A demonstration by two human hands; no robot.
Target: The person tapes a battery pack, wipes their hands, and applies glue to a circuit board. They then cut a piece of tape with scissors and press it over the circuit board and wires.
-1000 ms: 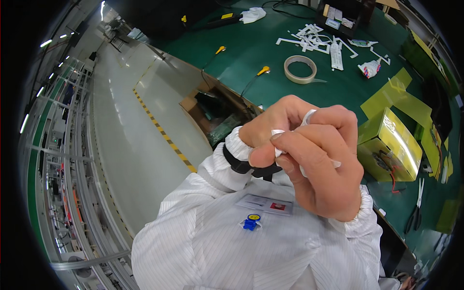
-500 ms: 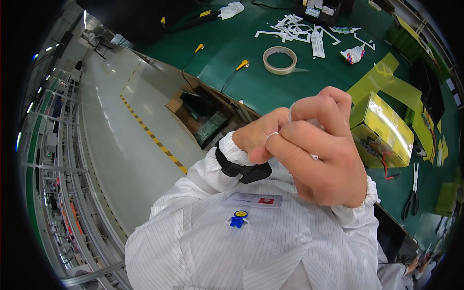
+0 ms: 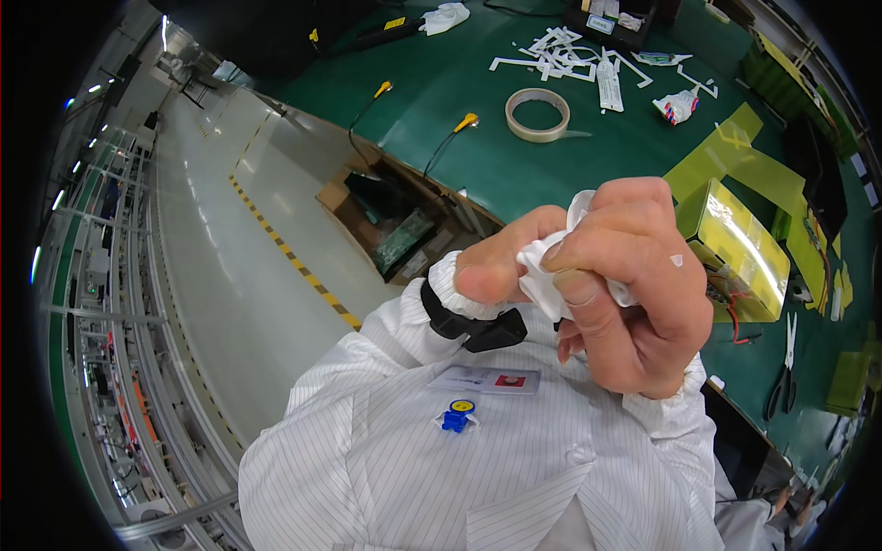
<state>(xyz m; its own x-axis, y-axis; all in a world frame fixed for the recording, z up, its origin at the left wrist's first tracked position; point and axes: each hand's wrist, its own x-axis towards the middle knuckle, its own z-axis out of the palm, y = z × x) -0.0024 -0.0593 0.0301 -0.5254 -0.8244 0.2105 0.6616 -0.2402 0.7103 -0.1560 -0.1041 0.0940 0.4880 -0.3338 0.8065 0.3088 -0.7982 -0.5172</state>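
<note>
A handling step, I judge: off the green table's (image 3: pixel 423 101) near edge, my right hand (image 3: pixel 661 275) pinches crumpled white material (image 3: pixel 544 280); left hand (image 3: pixel 510 248), can't tell; next calls for steadiness

The crumpled scrap (image 3: pixel 540 283) being held is plain white, and I see white again in the coat (image 3: pixel 395 450), ruled with fine dark stripes. The wristband (image 3: pixel 496 332) is black; the name badge (image 3: pixel 473 378) carries a red patch; the little figure (image 3: pixel 457 418) below is blue with a yellow face. The table (image 3: pixel 423 83) is deep green, the tape roll (image 3: pixel 535 135) on it beige, the clips (image 3: pixel 467 121) bright yellow. Glossy, see-through yellow wraps the box (image 3: pixel 740 239), beside a red wire (image 3: pixel 734 326). Yellow and black bands alternate along the line (image 3: pixel 292 266) on the pale grey floor (image 3: pixel 216 303).
</note>
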